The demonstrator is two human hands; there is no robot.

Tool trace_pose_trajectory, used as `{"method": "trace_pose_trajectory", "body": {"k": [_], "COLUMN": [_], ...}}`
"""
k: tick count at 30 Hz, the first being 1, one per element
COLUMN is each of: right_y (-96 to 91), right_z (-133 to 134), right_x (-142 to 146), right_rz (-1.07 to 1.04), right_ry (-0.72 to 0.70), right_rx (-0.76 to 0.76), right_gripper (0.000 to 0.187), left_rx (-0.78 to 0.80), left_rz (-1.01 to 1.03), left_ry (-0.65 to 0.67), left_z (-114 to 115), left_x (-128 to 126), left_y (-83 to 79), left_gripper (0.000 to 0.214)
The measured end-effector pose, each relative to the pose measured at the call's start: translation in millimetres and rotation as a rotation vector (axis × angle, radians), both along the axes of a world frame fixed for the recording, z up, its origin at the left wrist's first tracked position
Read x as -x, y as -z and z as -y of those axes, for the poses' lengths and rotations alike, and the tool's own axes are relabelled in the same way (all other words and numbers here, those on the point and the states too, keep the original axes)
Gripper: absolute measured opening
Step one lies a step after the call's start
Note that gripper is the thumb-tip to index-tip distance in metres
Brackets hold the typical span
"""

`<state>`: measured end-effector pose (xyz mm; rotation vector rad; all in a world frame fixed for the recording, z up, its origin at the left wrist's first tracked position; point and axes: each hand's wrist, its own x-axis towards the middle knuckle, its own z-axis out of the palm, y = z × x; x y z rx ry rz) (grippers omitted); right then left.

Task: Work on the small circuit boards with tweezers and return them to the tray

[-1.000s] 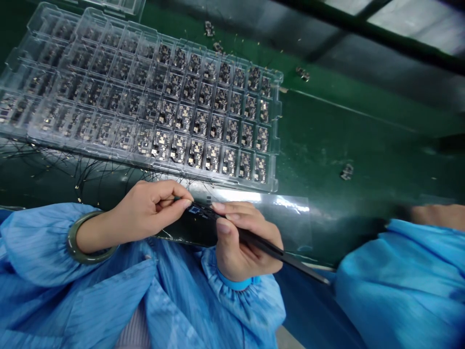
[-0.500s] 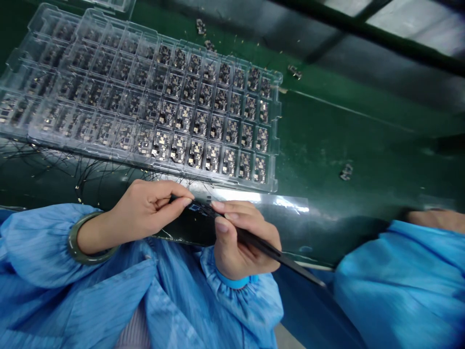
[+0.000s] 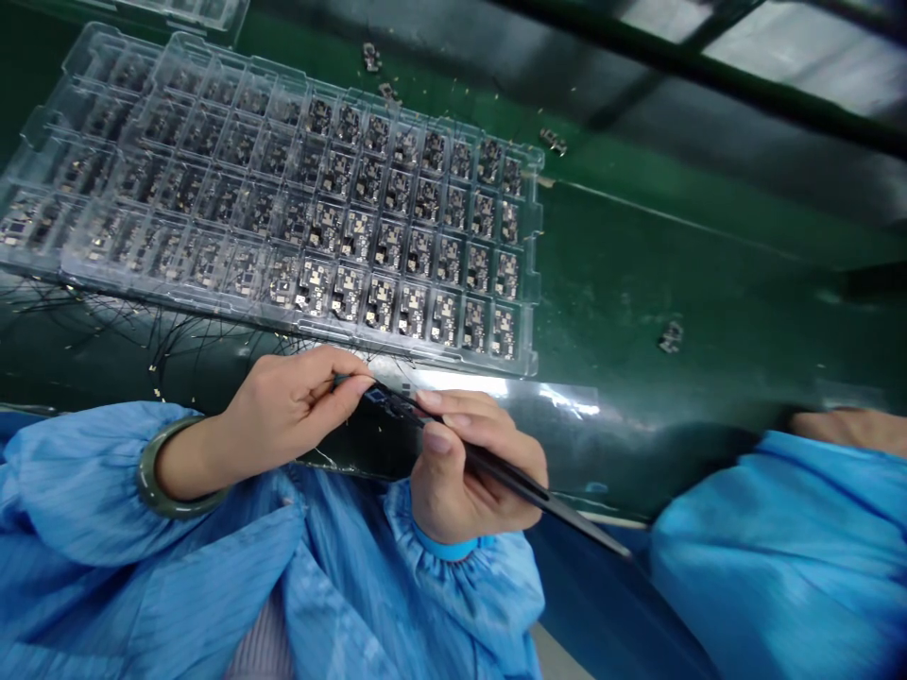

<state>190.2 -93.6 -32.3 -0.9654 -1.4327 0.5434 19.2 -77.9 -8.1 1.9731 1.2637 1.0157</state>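
Note:
My left hand [image 3: 294, 406] is pinched shut on a small blue circuit board [image 3: 374, 396] and a thin wire at the table's near edge. Touching it from the right, my right hand [image 3: 471, 463] grips black tweezers [image 3: 524, 491], whose tips meet the small board. A green bangle [image 3: 166, 467] sits on my left wrist. Just beyond both hands lies a clear plastic tray [image 3: 528, 255] with a grid of pockets, each holding a small circuit board. A shiny clear film [image 3: 559, 401] lies flat under and right of my hands.
Thin black wires [image 3: 106, 326] lie tangled on the green table [image 3: 673, 264] in front of the tray's left part. Several loose small boards [image 3: 670, 335] are scattered on the table. Another person's blue sleeve [image 3: 779, 529] and hand [image 3: 843, 425] rest at the right.
The view has drifted slightly, so the tray sits a little lower left. My hands hold the same pinch, with the tweezer tips still at the small board.

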Motion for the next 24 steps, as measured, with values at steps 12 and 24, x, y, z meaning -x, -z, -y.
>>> {"method": "trace_pose_trajectory", "body": {"k": [12, 24], "right_y": [-2.8, -3.2], "right_z": [-3.6, -4.1], "right_x": [3.7, 4.8], "right_rz": [-0.054, -0.022], "right_ry": [0.010, 0.033], "right_rx": [-0.085, -0.090], "right_gripper": [0.021, 0.015], "left_rx": [0.164, 0.175], "left_rz": [0.066, 0.078], "left_ry": [0.028, 0.005], "left_z": [0.0, 0.6], "left_x": [0.6, 0.8], "left_y": [-6.8, -6.7], "left_gripper": [0.010, 0.009]}}
